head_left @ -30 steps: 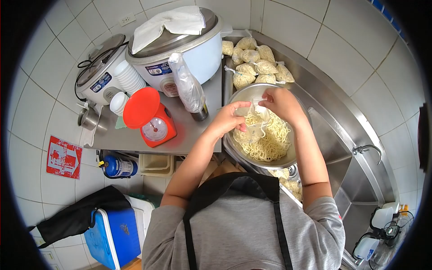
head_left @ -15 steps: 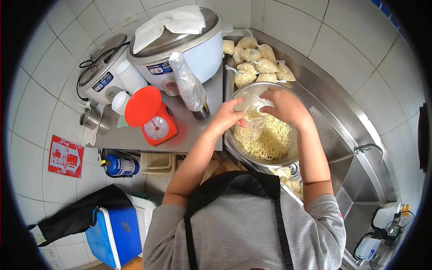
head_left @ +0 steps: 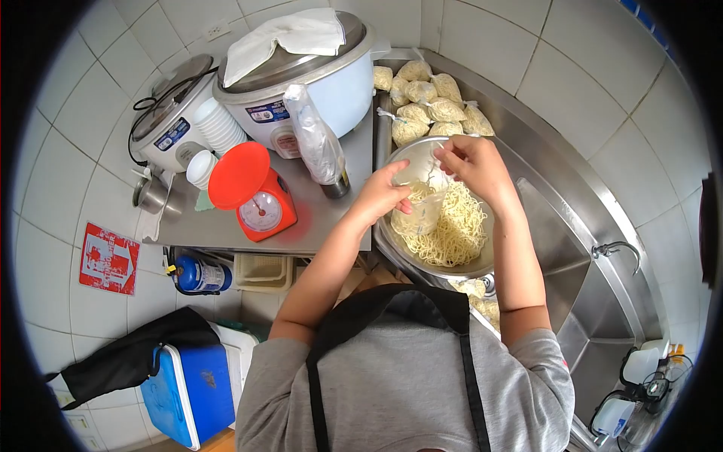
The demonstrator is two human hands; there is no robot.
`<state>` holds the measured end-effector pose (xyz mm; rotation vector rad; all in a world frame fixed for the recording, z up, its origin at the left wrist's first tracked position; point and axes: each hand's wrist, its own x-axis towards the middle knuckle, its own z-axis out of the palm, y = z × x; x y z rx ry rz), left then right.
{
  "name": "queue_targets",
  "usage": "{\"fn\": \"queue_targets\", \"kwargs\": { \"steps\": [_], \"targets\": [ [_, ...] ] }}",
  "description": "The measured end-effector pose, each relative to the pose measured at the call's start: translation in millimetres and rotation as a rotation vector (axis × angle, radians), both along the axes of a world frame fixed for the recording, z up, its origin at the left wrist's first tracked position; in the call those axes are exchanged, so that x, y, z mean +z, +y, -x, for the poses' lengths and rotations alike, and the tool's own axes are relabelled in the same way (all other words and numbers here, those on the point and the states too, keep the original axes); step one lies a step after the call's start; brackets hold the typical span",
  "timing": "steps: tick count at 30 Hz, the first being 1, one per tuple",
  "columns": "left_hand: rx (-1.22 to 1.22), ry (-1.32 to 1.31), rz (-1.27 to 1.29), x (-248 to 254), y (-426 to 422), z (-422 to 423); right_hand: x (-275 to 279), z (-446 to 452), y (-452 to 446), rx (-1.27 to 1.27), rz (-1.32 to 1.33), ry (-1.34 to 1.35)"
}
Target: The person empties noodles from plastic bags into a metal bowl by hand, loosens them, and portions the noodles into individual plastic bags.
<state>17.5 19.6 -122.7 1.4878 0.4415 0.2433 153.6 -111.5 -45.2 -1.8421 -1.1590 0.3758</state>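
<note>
My left hand (head_left: pixel 382 192) grips a clear plastic bag (head_left: pixel 422 215) by its side, with pale noodles inside it. The bag hangs over a large metal bowl (head_left: pixel 483 256), low against the noodles. Loose yellow noodles (head_left: pixel 461 230) fill much of the bowl. My right hand (head_left: pixel 478 169) is above the bowl's far right side, thumb and fingertips pinched together at what looks like the bag's upper edge. The exact spot of that pinch is hard to make out.
Several tied bags of noodles (head_left: pixel 444 111) lie behind the bowl in the steel sink (head_left: pixel 553 203). On the left counter (head_left: pixel 331 222) stand an orange scale (head_left: pixel 267 211), a plastic-covered bottle (head_left: pixel 316 143), stacked cups (head_left: pixel 218 128) and a large rice cooker (head_left: pixel 331 94). A faucet (head_left: pixel 617 248) is at right.
My right hand has lifted slightly, and its spread fingers have closed into a pinch. My left hand keeps its hold on the bag, almost unmoved.
</note>
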Motion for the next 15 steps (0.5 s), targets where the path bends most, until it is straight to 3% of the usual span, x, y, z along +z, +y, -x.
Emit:
{"fn": "queue_targets", "kwargs": {
  "steps": [4, 9, 13, 15],
  "targets": [
    [0.001, -0.037, 0.076, 3.9, -2.8, 1.3, 3.2, 4.4, 4.9, 0.024, 0.271, -0.437],
    [0.004, -0.246, 0.115, 70.1, -12.6, 43.9, 22.9, -9.4, -18.0, -0.020, -0.156, -0.306],
    [0.217, -0.400, 0.013, 136.1, -6.5, 91.5, 28.5, -20.7, -33.2, -0.059, -0.158, -0.265],
    [0.199, -0.439, -0.047, 167.1, 6.6, 115.8, 22.8, -28.7, -39.1, -0.030, -0.136, -0.274]
  ]
}}
